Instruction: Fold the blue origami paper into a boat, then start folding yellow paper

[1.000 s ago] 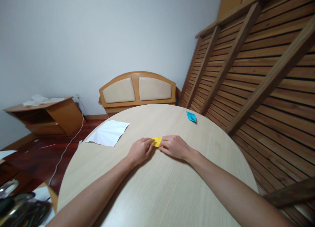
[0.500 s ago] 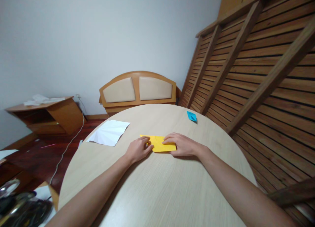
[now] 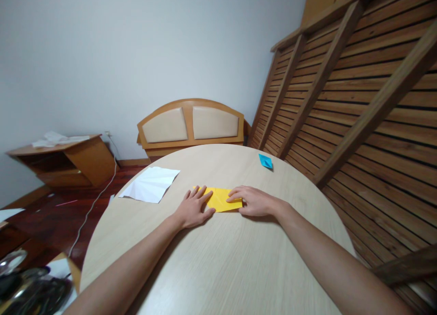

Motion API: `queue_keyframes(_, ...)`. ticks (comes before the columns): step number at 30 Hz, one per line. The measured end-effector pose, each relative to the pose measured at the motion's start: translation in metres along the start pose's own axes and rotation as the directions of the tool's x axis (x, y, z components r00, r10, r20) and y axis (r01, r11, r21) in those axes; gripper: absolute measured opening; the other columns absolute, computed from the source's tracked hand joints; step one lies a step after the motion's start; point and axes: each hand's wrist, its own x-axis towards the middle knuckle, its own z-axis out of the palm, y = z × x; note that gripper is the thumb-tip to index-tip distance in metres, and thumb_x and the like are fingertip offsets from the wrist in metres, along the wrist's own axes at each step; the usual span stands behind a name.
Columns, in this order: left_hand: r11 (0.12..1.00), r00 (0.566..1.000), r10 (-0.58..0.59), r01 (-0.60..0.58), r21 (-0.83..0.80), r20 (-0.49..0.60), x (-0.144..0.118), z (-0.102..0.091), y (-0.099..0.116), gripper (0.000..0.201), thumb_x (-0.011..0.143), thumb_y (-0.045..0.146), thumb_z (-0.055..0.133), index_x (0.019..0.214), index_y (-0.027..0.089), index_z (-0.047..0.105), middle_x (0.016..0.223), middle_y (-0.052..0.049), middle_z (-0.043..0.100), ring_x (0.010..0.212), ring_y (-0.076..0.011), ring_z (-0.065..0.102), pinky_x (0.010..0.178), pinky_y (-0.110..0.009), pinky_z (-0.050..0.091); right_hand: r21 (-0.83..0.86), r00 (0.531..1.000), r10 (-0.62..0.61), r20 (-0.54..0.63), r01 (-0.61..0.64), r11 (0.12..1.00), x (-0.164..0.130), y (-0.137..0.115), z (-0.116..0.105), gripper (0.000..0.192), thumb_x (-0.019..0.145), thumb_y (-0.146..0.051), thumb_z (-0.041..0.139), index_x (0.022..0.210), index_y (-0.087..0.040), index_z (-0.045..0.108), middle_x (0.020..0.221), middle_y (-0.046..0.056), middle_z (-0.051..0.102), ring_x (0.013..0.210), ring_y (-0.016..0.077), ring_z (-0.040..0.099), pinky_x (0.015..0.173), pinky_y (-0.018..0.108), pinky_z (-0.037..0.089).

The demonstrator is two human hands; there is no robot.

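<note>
A yellow sheet of paper [image 3: 221, 199] lies flat on the round light-wood table [image 3: 221, 260], in the middle of the far half. My left hand [image 3: 194, 209] rests flat on its left end with fingers spread. My right hand [image 3: 251, 201] presses on its right end, fingertips on the paper, fingers curled slightly.
A creased white sheet [image 3: 150, 184] lies at the table's left edge. A small blue folded paper [image 3: 265, 161] sits far right. A wooden chair back [image 3: 191, 124] stands behind the table, slatted wooden wall [image 3: 358, 101] at right, a low cabinet [image 3: 61, 160] at left.
The yellow paper was a small folded piece between my fingertips; it is now unfolded into a wider strip. My left hand has flattened onto it and my hands have moved apart.
</note>
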Motion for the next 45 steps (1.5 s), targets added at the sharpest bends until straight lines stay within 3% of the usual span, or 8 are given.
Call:
queue_keyframes(9, 0.997, 0.998, 0.065, -0.065, -0.044, 0.007, 0.001, 0.002, -0.004, 0.061, 0.095, 0.052, 0.047, 0.151, 0.028, 0.039, 0.160, -0.010, 0.027, 0.149, -0.0359, 0.019, 0.117, -0.060, 0.019, 0.028, 0.998, -0.062, -0.020, 0.062, 0.998, 0.001, 0.003, 0.003, 0.044, 0.071, -0.008, 0.063, 0.111, -0.023, 0.075, 0.117, 0.008, 0.070, 0.109, 0.0232, 0.062, 0.102, 0.038, 0.044)
queue_keyframes(17, 0.998, 0.998, 0.057, -0.057, -0.040, 0.000, 0.000, 0.001, -0.002, 0.057, 0.096, 0.049, 0.047, 0.149, 0.030, 0.042, 0.160, -0.011, 0.029, 0.147, -0.0408, 0.020, 0.114, -0.063, 0.023, 0.062, 0.998, -0.065, 0.007, 0.064, 0.996, 0.001, 0.001, 0.002, 0.027, 0.079, -0.014, 0.065, 0.098, -0.027, 0.080, 0.120, 0.005, 0.071, 0.110, 0.0217, 0.064, 0.100, 0.035, 0.045)
queue_keyframes(30, 0.999, 0.999, -0.031, 0.031, -0.012, -0.008, 0.002, 0.001, 0.002, 0.057, 0.098, 0.050, 0.041, 0.148, 0.022, 0.044, 0.158, -0.016, 0.031, 0.147, -0.0395, 0.022, 0.115, -0.060, 0.024, 0.108, 0.998, -0.046, 0.052, 0.041, 0.993, 0.000, -0.007, -0.003, 0.009, 0.079, -0.028, 0.072, 0.077, -0.024, 0.081, 0.104, 0.004, 0.076, 0.088, 0.0193, 0.070, 0.084, 0.030, 0.050)
queue_keyframes(33, 1.000, 1.000, -0.019, 0.019, -0.018, 0.003, 0.001, 0.000, 0.001, 0.058, 0.097, 0.051, 0.041, 0.149, 0.024, 0.042, 0.159, -0.015, 0.029, 0.148, -0.0376, 0.020, 0.115, -0.059, 0.023, 0.056, 0.999, -0.052, -0.005, 0.052, 0.997, 0.004, -0.016, 0.002, 0.017, 0.087, -0.027, 0.064, 0.095, -0.023, 0.078, 0.096, 0.004, 0.076, 0.090, 0.0196, 0.069, 0.086, 0.031, 0.050)
queue_keyframes(36, 1.000, 1.000, 0.000, 0.001, -0.025, 0.006, 0.000, 0.000, 0.000, 0.059, 0.097, 0.053, 0.041, 0.150, 0.026, 0.040, 0.160, -0.014, 0.028, 0.149, -0.0361, 0.020, 0.116, -0.059, 0.022, 0.019, 0.993, -0.092, -0.076, 0.094, 0.995, 0.011, -0.026, 0.017, 0.035, 0.093, -0.029, 0.057, 0.126, -0.019, 0.065, 0.128, 0.011, 0.066, 0.120, 0.0233, 0.059, 0.104, 0.039, 0.043)
queue_keyframes(38, 0.999, 1.000, 0.021, -0.021, -0.026, 0.006, 0.000, -0.001, 0.000, 0.058, 0.098, 0.053, 0.040, 0.150, 0.028, 0.040, 0.160, -0.014, 0.028, 0.149, -0.0349, 0.021, 0.116, -0.059, 0.022, 0.033, 0.993, -0.102, -0.051, 0.104, 0.994, 0.016, -0.028, 0.028, 0.046, 0.097, -0.034, 0.051, 0.141, -0.019, 0.053, 0.146, 0.012, 0.052, 0.139, 0.0239, 0.043, 0.115, 0.042, 0.032)
queue_keyframes(41, 0.999, 0.999, 0.032, -0.031, -0.026, 0.025, 0.000, -0.001, 0.000, 0.059, 0.098, 0.054, 0.039, 0.151, 0.028, 0.038, 0.161, -0.012, 0.026, 0.149, -0.0332, 0.020, 0.117, -0.058, 0.020, 0.064, 0.998, 0.014, 0.057, -0.018, 0.998, 0.018, -0.027, 0.038, 0.060, 0.101, -0.048, 0.040, 0.153, -0.019, 0.035, 0.160, 0.012, 0.031, 0.149, 0.0264, 0.021, 0.122, 0.047, 0.018)
queue_keyframes(45, 1.000, 0.998, -0.029, 0.029, 0.002, 0.063, 0.003, -0.001, 0.000, 0.065, 0.099, 0.057, 0.034, 0.154, 0.024, 0.030, 0.162, -0.010, 0.021, 0.150, -0.0304, 0.015, 0.119, -0.053, 0.018, 0.059, 0.983, 0.094, 0.155, -0.105, 0.993, 0.017, -0.023, 0.038, 0.067, 0.100, -0.059, 0.032, 0.156, -0.022, 0.026, 0.164, 0.009, 0.019, 0.151, 0.0282, 0.011, 0.123, 0.050, 0.009)
